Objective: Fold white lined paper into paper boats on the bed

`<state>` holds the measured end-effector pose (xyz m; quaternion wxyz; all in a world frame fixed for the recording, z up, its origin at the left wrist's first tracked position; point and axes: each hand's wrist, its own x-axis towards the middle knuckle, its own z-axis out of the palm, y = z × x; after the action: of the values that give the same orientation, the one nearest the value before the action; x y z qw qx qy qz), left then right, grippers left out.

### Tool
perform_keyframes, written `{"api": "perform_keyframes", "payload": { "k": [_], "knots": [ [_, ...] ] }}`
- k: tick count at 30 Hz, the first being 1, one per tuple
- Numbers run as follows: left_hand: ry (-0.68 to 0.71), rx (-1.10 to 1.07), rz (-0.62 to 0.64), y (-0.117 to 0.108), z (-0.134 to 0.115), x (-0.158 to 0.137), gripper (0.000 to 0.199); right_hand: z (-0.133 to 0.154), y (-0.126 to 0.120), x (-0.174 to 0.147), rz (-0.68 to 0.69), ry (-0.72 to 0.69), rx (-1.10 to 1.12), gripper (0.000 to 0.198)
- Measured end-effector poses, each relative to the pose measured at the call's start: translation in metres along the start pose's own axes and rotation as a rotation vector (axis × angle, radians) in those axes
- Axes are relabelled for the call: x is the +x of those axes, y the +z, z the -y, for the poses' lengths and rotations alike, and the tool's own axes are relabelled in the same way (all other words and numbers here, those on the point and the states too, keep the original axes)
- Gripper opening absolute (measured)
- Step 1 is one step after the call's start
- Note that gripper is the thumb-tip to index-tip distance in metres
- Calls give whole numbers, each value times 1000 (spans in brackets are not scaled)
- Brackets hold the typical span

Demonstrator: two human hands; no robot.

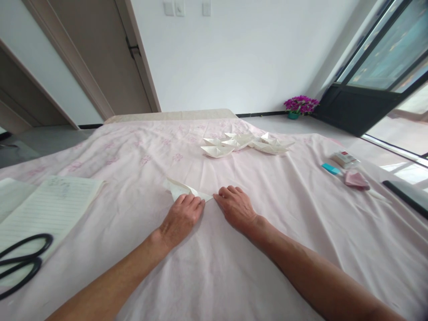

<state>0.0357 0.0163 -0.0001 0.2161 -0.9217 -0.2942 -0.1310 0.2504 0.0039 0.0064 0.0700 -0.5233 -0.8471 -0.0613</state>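
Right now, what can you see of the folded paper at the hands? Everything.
The folded paper is off-white, thin-looking and creased into a long shape narrowing to a point on the right, with a fold along its far edge. It is at the pink cloth, nearer than the paper boats. The left hand covers part of its near side; the right hand has its fingers at the tip, grip unclear.

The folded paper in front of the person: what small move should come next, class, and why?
Probably press the right tip of the folded paper flat with the right hand, to sharpen the crease. That hand is at the tip, the left hand lies over the paper's lower edge, and the folds look slightly raised.
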Motion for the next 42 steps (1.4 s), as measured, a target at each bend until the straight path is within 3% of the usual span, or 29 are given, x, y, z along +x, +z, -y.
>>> {"api": "perform_keyframes", "payload": {
  "k": [6,11,14,20,28,42],
  "knots": [
    [-155,-69,-46,5,-3,-14,28,6,1,2,-5,-53,24,14],
    [-219,-128,-61,9,-3,-21,35,7,4,9,-47,-1,90,17],
    [-237,-173,-33,9,-1,-21,35,10,4,17,-80,-3,187,27],
    [-281,-260,-43,11,4,-23,38,13,15,31,-91,-164,347,51],
    [-309,-290,81,9,7,-22,52,3,25,46,-49,-308,411,66],
    [-346,-215,-6,15,12,-17,22,11,23,38,-34,-208,332,49]
  ]
}}
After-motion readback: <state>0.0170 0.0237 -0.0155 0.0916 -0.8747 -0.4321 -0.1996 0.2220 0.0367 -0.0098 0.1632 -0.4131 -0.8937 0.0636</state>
